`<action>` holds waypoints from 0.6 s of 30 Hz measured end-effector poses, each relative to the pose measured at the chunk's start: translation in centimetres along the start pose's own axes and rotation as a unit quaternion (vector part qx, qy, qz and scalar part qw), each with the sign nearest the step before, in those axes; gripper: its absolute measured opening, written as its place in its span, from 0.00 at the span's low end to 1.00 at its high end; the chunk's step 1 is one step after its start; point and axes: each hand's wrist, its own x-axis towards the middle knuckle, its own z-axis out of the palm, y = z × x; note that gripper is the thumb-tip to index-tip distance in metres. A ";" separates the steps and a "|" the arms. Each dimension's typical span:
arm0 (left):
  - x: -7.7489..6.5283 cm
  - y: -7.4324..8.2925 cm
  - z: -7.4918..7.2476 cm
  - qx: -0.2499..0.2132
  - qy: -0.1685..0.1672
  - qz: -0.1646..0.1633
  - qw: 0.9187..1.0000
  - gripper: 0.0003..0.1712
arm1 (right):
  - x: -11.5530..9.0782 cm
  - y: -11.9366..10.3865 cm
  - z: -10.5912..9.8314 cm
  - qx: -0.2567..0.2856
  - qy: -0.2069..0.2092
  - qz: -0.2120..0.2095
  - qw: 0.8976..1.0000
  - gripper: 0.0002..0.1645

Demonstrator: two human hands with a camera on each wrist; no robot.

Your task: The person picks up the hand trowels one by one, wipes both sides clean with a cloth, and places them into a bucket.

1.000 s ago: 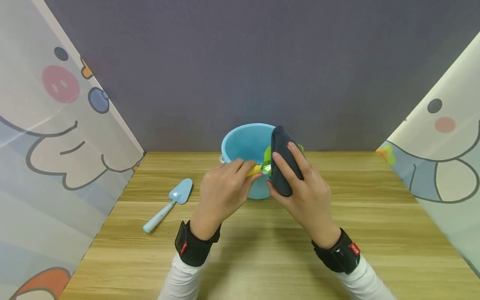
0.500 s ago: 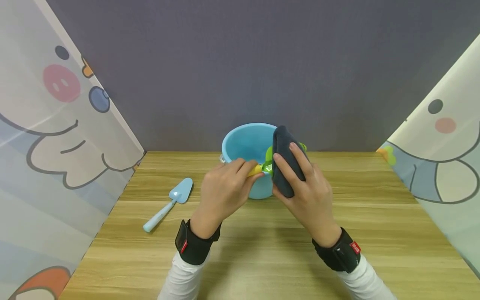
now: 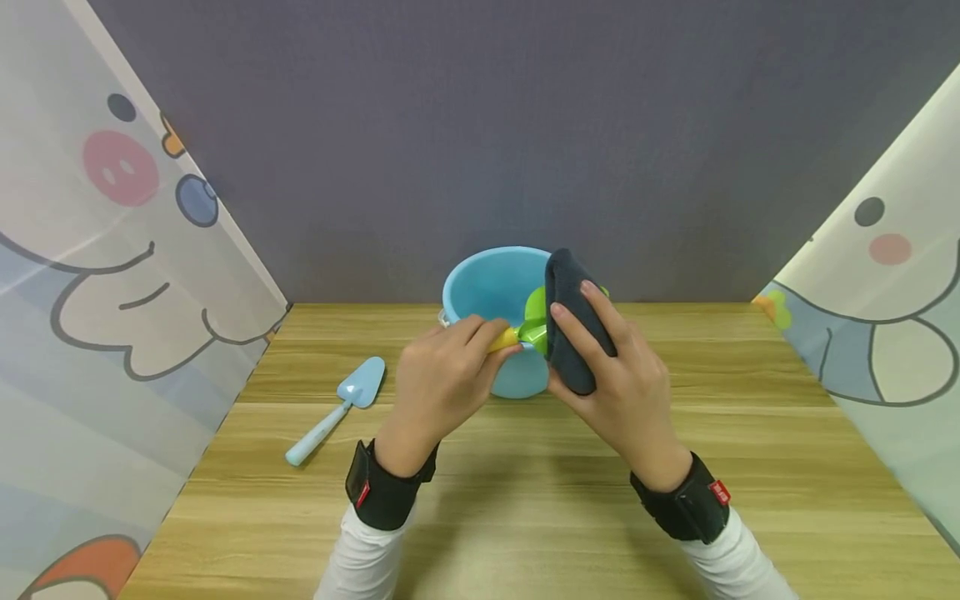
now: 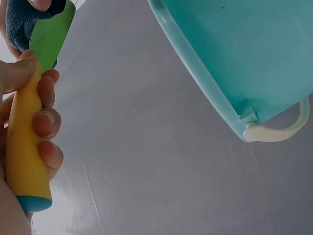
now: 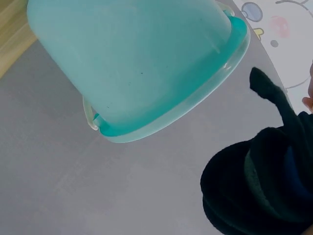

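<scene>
My left hand (image 3: 447, 375) grips the yellow handle (image 4: 25, 142) of a small shovel, fingers curled round it; the handle has a blue-green end cap. The shovel's green blade (image 3: 535, 321) points right, above the near rim of a light blue bucket (image 3: 519, 377). My right hand (image 3: 618, 379) holds a folded dark grey cloth (image 3: 573, 350) against the blade and covers much of it. In the left wrist view, part of the green blade (image 4: 53, 38) shows beside the cloth. The right wrist view shows the bunched cloth (image 5: 244, 191), while most of the right hand is out of sight.
A light blue trowel (image 3: 335, 415) lies on the wooden table (image 3: 525, 517), left of my left hand. The bucket has a white handle (image 4: 281, 131) and stands near a grey back wall (image 3: 480, 125). Cartoon-printed panels (image 3: 877, 317) flank the table.
The cloth and my right hand have shifted slightly right along the blade, so more green shows. My left hand with the shovel has moved slightly left. The bucket and trowel stay put.
</scene>
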 end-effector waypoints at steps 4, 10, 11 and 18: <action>-0.1 -0.2 0.0 -0.003 0.000 -0.002 1.000 0.15 | 0.0 0.3 -0.1 0.003 -0.002 0.002 1.000 0.31; -0.2 -0.5 -0.4 -0.010 0.007 -0.011 1.000 0.16 | 0.1 0.7 -0.3 0.020 -0.005 0.020 1.000 0.32; -0.3 -0.5 -0.4 -0.010 0.008 -0.011 1.000 0.15 | 0.1 0.8 -0.3 0.021 -0.004 0.021 1.000 0.32; -0.3 -0.6 -0.5 -0.012 0.012 -0.010 1.000 0.15 | 0.2 0.9 -0.3 0.026 0.015 0.025 0.999 0.32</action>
